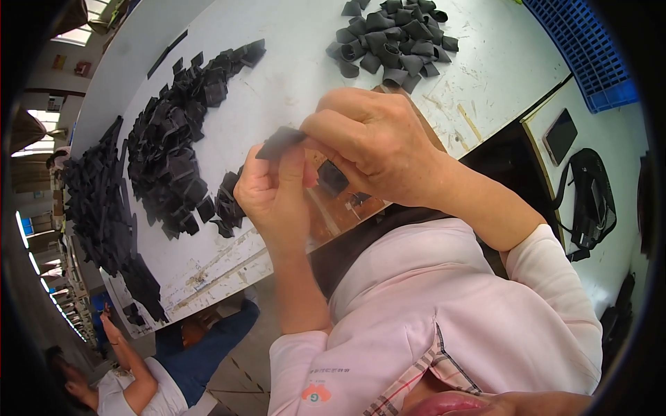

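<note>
Both my hands meet over the white table, gripping one small dark grey piece of sheet material [281, 142]. My left hand [267, 191] pinches it from below between thumb and fingers. At its right edge, the fingertips of my right hand [378, 142] are closed on the same piece. Beneath the hands lies a brown board [326, 225] with a dark square piece [331, 177] on it. Just left of my left hand is a small heap of dark flat pieces [229, 203]. Beyond my right hand, a pile of dark rolled, tube-like pieces [395, 38] rests on the table.
Large heaps of dark flat pieces [170, 152] and dark strips [100, 191] cover the table's left side. A blue plastic basket [590, 52] is at the far right, near a phone [560, 136] and a black mesh bag [593, 197]. Another person [132, 378] sits at lower left.
</note>
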`<state>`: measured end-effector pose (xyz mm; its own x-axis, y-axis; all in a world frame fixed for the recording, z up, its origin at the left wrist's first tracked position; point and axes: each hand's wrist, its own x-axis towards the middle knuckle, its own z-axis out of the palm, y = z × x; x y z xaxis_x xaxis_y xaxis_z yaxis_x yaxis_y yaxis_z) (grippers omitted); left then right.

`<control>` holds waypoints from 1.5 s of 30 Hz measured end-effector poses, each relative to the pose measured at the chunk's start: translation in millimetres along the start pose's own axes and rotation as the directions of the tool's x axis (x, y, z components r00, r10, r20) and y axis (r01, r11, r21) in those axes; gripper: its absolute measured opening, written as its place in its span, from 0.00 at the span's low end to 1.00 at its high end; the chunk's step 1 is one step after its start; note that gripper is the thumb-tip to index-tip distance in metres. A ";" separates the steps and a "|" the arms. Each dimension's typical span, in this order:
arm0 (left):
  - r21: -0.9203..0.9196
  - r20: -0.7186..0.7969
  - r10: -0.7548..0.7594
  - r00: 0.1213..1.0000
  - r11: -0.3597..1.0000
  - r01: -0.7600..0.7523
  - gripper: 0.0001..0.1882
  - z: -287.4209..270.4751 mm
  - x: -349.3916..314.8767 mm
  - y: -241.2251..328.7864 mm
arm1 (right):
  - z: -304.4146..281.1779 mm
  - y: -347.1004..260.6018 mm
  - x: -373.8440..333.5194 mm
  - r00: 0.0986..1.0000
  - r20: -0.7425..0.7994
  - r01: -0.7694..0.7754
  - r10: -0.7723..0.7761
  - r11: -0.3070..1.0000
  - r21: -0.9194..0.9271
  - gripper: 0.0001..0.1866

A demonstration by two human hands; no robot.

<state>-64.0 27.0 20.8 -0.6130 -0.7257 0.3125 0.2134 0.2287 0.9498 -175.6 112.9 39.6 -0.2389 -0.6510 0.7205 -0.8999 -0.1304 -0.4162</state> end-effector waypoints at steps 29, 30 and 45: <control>0.829 -0.090 0.013 0.996 0.555 0.068 0.07 -10.5 -59.7 -102.8 | 39.2 10.9 -97.4 0.685 0.449 -0.642 0.574 0.767 -0.001 0.16; 0.830 -0.054 0.019 0.998 0.557 0.034 0.06 -12.3 -58.3 -103.4 | 40.5 11.2 -97.7 0.682 0.438 -0.647 0.585 0.763 -0.012 0.15; 0.659 0.108 0.341 0.934 0.679 -0.324 0.03 17.6 -69.3 -50.2 | 23.5 0.7 -81.1 0.606 0.465 -0.737 0.645 0.233 0.635 0.13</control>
<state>-45.7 77.3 -48.2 -0.5814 -0.5299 0.6174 -0.1582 0.8180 0.5530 -148.3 148.0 -32.1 -0.5556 -0.8265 -0.0904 0.1977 -0.0257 -0.9799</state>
